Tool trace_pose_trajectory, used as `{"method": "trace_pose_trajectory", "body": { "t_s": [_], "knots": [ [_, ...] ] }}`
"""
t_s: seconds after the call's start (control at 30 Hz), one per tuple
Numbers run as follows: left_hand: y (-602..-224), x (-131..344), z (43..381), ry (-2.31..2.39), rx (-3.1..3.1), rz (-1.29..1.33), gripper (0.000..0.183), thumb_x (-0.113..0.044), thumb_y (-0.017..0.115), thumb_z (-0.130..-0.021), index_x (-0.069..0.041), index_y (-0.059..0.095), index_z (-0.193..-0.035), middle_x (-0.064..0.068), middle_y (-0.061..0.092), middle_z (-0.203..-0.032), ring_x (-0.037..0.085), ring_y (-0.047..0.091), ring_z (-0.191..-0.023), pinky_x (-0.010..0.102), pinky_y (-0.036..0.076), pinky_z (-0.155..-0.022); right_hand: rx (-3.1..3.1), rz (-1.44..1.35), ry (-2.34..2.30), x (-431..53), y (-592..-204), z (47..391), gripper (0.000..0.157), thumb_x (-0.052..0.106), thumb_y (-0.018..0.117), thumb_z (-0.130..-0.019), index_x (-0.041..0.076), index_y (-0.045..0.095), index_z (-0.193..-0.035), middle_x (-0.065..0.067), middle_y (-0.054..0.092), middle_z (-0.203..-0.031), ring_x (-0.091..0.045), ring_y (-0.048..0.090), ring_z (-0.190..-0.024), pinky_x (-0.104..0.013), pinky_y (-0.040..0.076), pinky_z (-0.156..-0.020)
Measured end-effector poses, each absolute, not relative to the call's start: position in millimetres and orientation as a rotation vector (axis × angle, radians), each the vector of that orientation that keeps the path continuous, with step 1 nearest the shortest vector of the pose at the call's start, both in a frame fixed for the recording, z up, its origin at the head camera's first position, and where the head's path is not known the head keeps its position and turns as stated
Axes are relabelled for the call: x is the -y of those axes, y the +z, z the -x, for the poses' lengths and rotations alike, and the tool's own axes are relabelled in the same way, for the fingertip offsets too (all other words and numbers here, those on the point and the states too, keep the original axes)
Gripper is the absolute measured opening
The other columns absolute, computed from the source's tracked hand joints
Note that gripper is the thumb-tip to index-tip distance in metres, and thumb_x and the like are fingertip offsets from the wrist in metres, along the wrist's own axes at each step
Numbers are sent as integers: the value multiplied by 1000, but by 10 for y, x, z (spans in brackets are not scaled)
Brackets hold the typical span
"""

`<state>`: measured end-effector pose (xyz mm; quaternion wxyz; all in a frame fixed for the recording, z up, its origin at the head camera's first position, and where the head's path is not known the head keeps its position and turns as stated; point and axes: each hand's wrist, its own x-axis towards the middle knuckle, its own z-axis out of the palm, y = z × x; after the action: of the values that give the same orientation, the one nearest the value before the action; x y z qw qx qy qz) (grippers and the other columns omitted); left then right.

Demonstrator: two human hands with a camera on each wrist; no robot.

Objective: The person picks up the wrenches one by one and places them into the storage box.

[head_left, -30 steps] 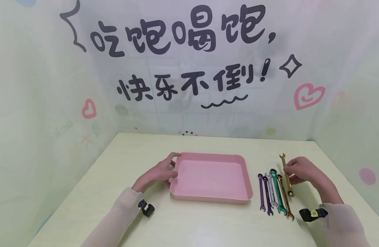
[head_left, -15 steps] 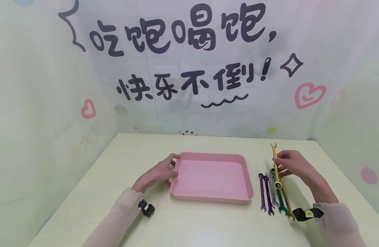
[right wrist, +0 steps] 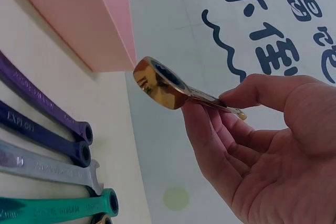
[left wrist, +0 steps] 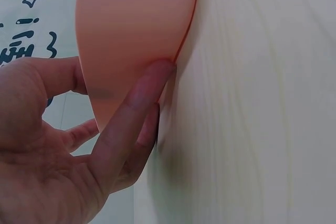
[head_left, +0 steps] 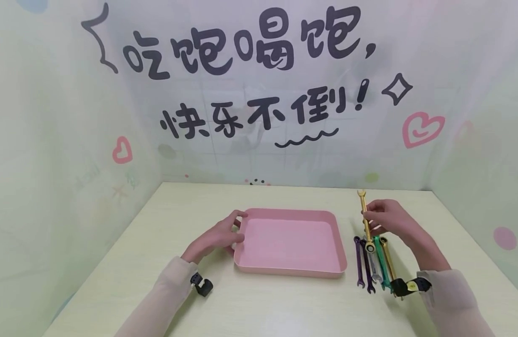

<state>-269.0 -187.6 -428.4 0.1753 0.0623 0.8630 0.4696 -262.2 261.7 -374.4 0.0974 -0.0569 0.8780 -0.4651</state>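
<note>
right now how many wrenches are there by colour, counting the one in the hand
gold: 2, one held in the right hand as the lifted gold wrench, one gold wrench on the table
purple wrenches: 2
silver wrench: 1
green wrench: 1
total: 6 wrenches

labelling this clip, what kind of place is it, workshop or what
Probably a staged tabletop recording booth, not a workshop: printed cartoon backdrop sheets wall in a pale wooden table, which holds only a pink tray and a row of coloured wrenches. The right hand holds a gold wrench.
</note>
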Motion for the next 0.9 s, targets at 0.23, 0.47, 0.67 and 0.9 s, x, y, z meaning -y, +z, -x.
{"method": "trace_pose_trajectory", "body": {
  "t_s": [0.23, 0.47, 0.67, 0.9],
  "knots": [
    [-4301, 1887, 2704, 1326, -2447, -180, 72, -6, 63, -87, -18, 38, -154, 20, 48, -140, 25, 66, -83, 38, 63, -63, -2583, 207, -1413, -2504, -3740, 2616, 36, 13, 56, -102, -16, 53, -123, -19, 69, -101, -16, 68, -77, -41, 67, -73],
    [-4318, 1876, 2720, 1321, -2455, -175, 73, -7, 63, -87, -18, 37, -154, 20, 48, -141, 25, 66, -84, 38, 63, -63, -2544, 246, -1455, -2391, -3730, 2651, 36, 11, 58, -101, -17, 53, -123, -20, 70, -100, -18, 70, -77, -41, 67, -73],
    [-4323, 1869, 2735, 1311, -2470, -167, 71, -6, 64, -88, -17, 37, -154, 21, 45, -147, 24, 67, -85, 37, 63, -63, -2556, 289, -1455, -2286, -3707, 2679, 34, 10, 58, -101, -16, 54, -122, -21, 70, -99, -19, 71, -76, -45, 67, -75],
    [-4321, 1863, 2708, 1324, -2470, -159, 70, -5, 64, -89, -17, 38, -152, 21, 41, -156, 24, 68, -88, 37, 63, -62, -2548, 304, -1426, -2195, -3726, 2687, 34, 11, 58, -102, -15, 54, -123, -22, 69, -101, -20, 71, -78, -41, 67, -73]
  ]
}}
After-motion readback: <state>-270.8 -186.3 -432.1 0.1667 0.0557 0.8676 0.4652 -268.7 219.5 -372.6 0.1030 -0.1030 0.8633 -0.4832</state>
